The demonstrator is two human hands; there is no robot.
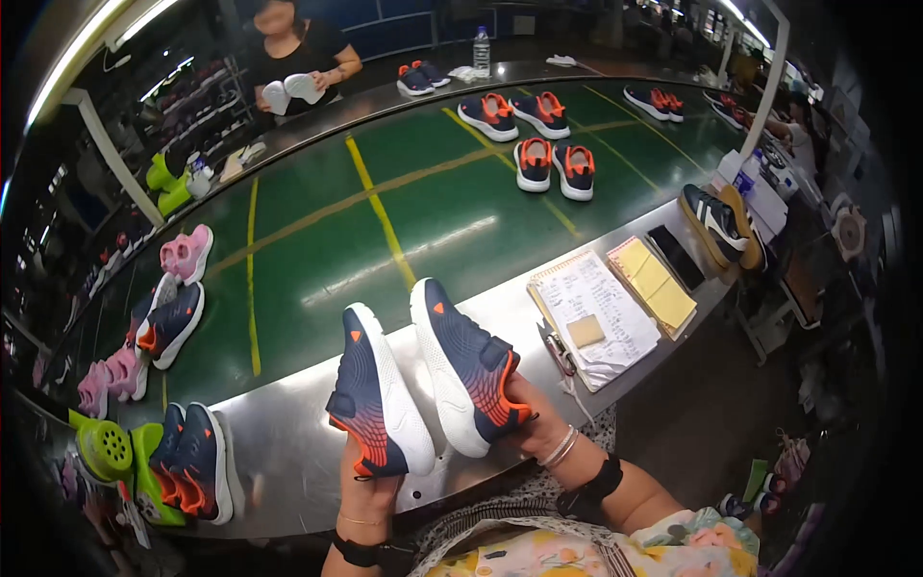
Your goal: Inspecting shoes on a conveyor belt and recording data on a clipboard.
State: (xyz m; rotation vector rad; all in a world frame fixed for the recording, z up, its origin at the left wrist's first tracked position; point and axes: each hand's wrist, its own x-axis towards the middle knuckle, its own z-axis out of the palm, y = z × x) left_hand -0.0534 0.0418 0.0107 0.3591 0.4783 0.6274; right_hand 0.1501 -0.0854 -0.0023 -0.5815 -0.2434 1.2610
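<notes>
Head view shows the held sneakers at six to seven o'clock from the centre, raised over the near edge of a metal surface (279, 471), toes toward twelve and white soles turned to each other. Left grip (368, 490) is closed around the heel end of the left navy-and-orange sneaker (358, 394), though its fingers are partly hidden by the shoe. Right grip (532, 415) is likewise closed at the heel end of the right navy-and-orange sneaker (471, 356), its fingertips out of sight behind the upper. From that pair, at eight o'clock, two similar sneakers (204, 462) lie beside a lime-green device (104, 450). At two o'clock lie an open notebook (615, 332), a yellow pad (654, 284), a dark flat device (676, 258) and, farthest out, dark striped shoes (713, 223) with brown soles. Past the surface, a green belt (308, 221) marked with yellow lines carries more navy-and-orange shoes (534, 163) toward one o'clock and a pink shoe (189, 252) toward ten. Across the belt at eleven, a co-worker (322, 48) in a dark top holds two white-soled shoes (306, 88); a clear bottle (482, 56) stands at twelve.
</notes>
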